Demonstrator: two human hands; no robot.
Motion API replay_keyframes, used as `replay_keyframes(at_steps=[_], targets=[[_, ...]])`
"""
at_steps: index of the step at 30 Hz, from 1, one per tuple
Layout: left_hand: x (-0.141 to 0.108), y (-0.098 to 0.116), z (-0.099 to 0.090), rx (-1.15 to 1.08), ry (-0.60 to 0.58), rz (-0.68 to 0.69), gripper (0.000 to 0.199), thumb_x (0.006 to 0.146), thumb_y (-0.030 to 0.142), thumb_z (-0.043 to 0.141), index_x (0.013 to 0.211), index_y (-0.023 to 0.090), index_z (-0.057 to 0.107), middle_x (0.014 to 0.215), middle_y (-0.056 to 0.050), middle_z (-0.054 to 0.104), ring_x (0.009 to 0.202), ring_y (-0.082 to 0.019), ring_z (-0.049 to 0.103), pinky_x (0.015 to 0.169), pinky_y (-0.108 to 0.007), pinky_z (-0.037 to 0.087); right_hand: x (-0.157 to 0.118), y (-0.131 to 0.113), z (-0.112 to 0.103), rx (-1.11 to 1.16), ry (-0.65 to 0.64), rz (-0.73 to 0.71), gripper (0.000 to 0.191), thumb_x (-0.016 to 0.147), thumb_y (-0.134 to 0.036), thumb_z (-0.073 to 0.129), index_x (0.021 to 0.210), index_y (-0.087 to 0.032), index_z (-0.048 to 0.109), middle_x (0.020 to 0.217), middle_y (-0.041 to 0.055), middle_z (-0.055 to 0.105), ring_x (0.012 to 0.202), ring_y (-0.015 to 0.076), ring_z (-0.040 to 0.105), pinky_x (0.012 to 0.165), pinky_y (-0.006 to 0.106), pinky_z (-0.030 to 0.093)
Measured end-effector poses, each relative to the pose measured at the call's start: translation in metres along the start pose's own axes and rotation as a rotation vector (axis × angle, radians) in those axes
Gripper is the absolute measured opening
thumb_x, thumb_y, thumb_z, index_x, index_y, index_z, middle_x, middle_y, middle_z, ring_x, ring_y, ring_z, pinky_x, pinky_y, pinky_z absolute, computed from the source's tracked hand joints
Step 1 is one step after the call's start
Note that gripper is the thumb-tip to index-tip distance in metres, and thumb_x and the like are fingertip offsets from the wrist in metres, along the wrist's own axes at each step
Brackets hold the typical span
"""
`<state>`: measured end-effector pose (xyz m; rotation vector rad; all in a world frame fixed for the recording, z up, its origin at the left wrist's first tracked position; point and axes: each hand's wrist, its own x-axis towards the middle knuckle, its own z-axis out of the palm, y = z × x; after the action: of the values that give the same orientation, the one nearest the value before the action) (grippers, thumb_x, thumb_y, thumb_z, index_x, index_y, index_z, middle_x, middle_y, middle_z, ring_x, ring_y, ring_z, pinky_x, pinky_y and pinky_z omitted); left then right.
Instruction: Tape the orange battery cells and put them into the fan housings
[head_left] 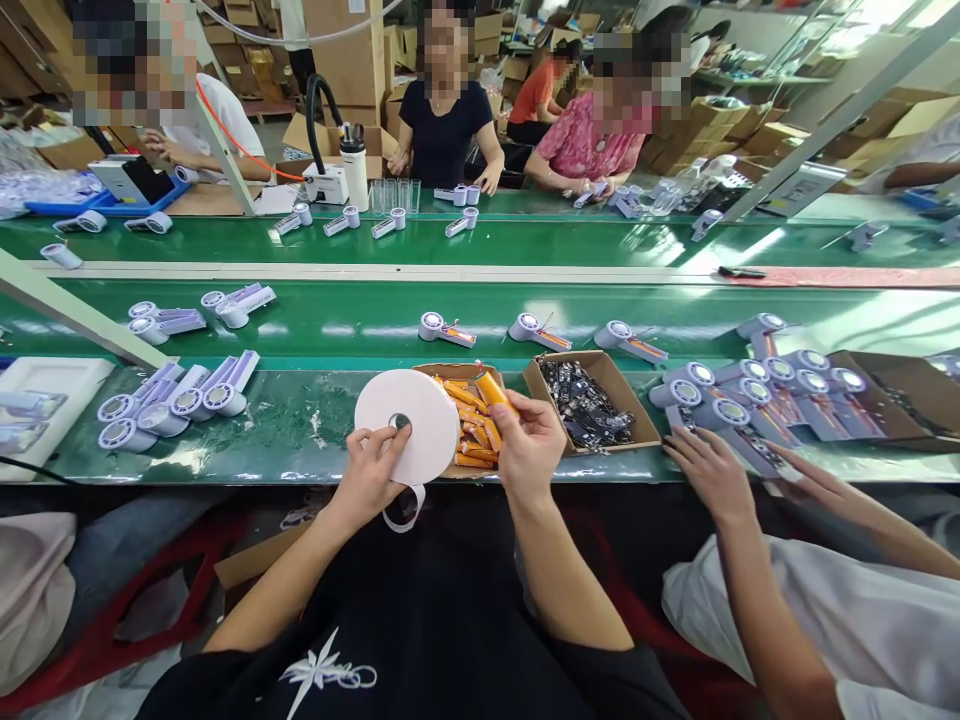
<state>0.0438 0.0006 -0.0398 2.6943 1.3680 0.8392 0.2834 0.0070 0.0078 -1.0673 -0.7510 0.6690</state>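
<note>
My left hand (373, 462) grips a large white roll of tape (427, 420), its fingers at the centre hole. A loose strip curls down below the roll. In my right hand (531, 445) is an orange cylindrical battery (491, 388), pinched between thumb and fingers, with its wired end pointing up and left. Behind both hands stands a cardboard box (491, 466) of similar orange batteries, partly hidden by the roll. Just right of it, another cardboard box (646, 432) holds small black circuit boards (581, 400).
Pale purple fan housings (180, 400) are grouped at left, more (757, 385) at right. Several lie along the green conveyor belt (337, 325). At right, a co-worker's hands (712, 465) handle a housing. Other people sit across the line. A slanted metal post (82, 310) stands at left.
</note>
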Motion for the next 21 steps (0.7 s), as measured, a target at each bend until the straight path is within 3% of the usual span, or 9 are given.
replay_keyframes(at_steps=[3, 5, 8, 10, 12, 14, 17, 19, 21], targets=[[0.000, -0.001, -0.004, 0.073, 0.004, 0.007, 0.073, 0.087, 0.019, 0.072, 0.157, 0.023, 0.053, 0.131, -0.015, 0.061, 0.114, -0.034, 0.042, 0.111, -0.055, 0.039, -0.022, 0.007, 0.003, -0.017, -0.089, 0.089, 0.035, 0.075, -0.046, 0.091, 0.085, -0.023, 0.066, 0.098, 0.0063, 0.077, 0.097, 0.0242, 0.076, 0.093, 0.045, 0.064], [0.000, -0.004, -0.009, 0.117, 0.006, 0.041, 0.070, 0.089, 0.018, 0.071, 0.156, 0.024, 0.054, 0.130, -0.014, 0.064, 0.112, -0.033, 0.043, 0.116, -0.057, 0.034, -0.025, 0.006, 0.001, -0.026, -0.176, 0.196, 0.039, 0.072, -0.048, 0.092, 0.092, -0.023, 0.070, 0.101, 0.0066, 0.078, 0.097, 0.0243, 0.076, 0.094, 0.045, 0.064], [0.003, -0.010, -0.020, 0.141, 0.010, 0.078, 0.066, 0.092, 0.015, 0.067, 0.156, 0.026, 0.055, 0.127, -0.013, 0.067, 0.111, -0.032, 0.046, 0.122, -0.060, 0.026, -0.004, -0.007, -0.009, -0.056, -0.441, 0.357, 0.052, 0.069, -0.045, 0.095, 0.111, -0.022, 0.076, 0.109, 0.0067, 0.081, 0.107, 0.0272, 0.076, 0.101, 0.048, 0.063], [0.010, -0.012, -0.027, 0.130, -0.005, 0.094, 0.065, 0.094, 0.013, 0.065, 0.156, 0.030, 0.055, 0.128, -0.011, 0.069, 0.117, -0.032, 0.047, 0.125, -0.061, 0.021, 0.015, -0.017, -0.013, -0.101, -0.634, 0.442, 0.050, 0.070, -0.042, 0.094, 0.113, -0.021, 0.079, 0.106, 0.0058, 0.082, 0.107, 0.0285, 0.077, 0.102, 0.049, 0.063], [0.019, -0.009, -0.029, 0.117, -0.006, 0.092, 0.064, 0.095, 0.014, 0.065, 0.156, 0.032, 0.056, 0.131, -0.009, 0.069, 0.126, -0.034, 0.045, 0.127, -0.062, 0.015, 0.023, -0.019, -0.009, -0.110, -0.691, 0.462, 0.044, 0.072, -0.041, 0.093, 0.109, -0.021, 0.080, 0.102, 0.0050, 0.083, 0.103, 0.0288, 0.078, 0.100, 0.049, 0.065], [0.025, -0.002, -0.025, 0.115, 0.040, 0.029, 0.061, 0.095, 0.022, 0.068, 0.154, 0.033, 0.057, 0.132, -0.010, 0.069, 0.130, -0.037, 0.043, 0.126, -0.065, 0.012, 0.013, -0.013, 0.002, -0.039, -0.541, 0.390, 0.043, 0.073, -0.045, 0.092, 0.108, -0.023, 0.079, 0.105, 0.0053, 0.083, 0.105, 0.0284, 0.078, 0.099, 0.048, 0.065], [0.014, 0.019, -0.009, 0.096, 0.088, -0.107, 0.062, 0.094, 0.041, 0.073, 0.153, 0.027, 0.060, 0.126, -0.014, 0.070, 0.118, -0.038, 0.048, 0.119, -0.067, 0.018, -0.016, 0.006, 0.015, 0.074, -0.169, 0.223, 0.039, 0.087, -0.055, 0.079, 0.111, -0.025, 0.073, 0.111, 0.0068, 0.082, 0.113, 0.0269, 0.077, 0.102, 0.047, 0.063], [-0.006, 0.036, 0.001, 0.065, 0.042, -0.131, 0.070, 0.091, 0.048, 0.075, 0.154, 0.022, 0.059, 0.121, -0.017, 0.069, 0.110, -0.036, 0.050, 0.109, -0.062, 0.030, -0.021, 0.011, 0.007, 0.067, -0.066, 0.168, 0.032, 0.092, -0.054, 0.073, 0.107, -0.026, 0.071, 0.108, 0.0074, 0.081, 0.111, 0.0271, 0.078, 0.098, 0.046, 0.065], [-0.026, 0.050, 0.005, 0.004, -0.028, -0.038, 0.074, 0.088, 0.047, 0.077, 0.155, 0.022, 0.057, 0.117, -0.017, 0.070, 0.104, -0.034, 0.051, 0.100, -0.056, 0.036, -0.001, 0.007, -0.020, 0.042, -0.031, 0.125, 0.026, 0.090, -0.050, 0.076, 0.101, -0.028, 0.070, 0.104, 0.0067, 0.080, 0.109, 0.0267, 0.077, 0.093, 0.043, 0.067]])
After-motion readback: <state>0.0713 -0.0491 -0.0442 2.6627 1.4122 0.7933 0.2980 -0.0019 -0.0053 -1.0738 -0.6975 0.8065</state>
